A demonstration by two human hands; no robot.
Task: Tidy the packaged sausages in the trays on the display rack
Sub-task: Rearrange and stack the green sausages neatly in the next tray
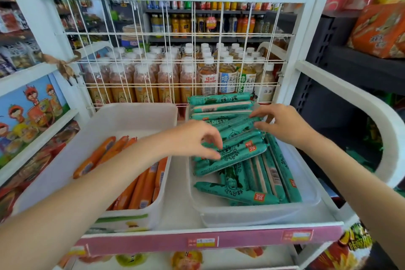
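Observation:
Two trays stand side by side on the white display rack. The right tray [311, 201] is clear plastic and holds several green packaged sausages [238, 153], some stacked flat at the back, others lying askew in a loose heap. The left tray [122, 116] is white and holds several orange packaged sausages [144, 188]. My left hand [197, 138] reaches across and pinches the left end of the slanted green bundle. My right hand [282, 125] has its fingertips curled on the right end of the same bundle.
A white wire grid [175, 35] backs the rack, with rows of bottled drinks [153, 81] behind it. A pink price strip [210, 241] runs along the rack's front edge. Snack shelves flank both sides, and a curved white rail [372, 112] stands at the right.

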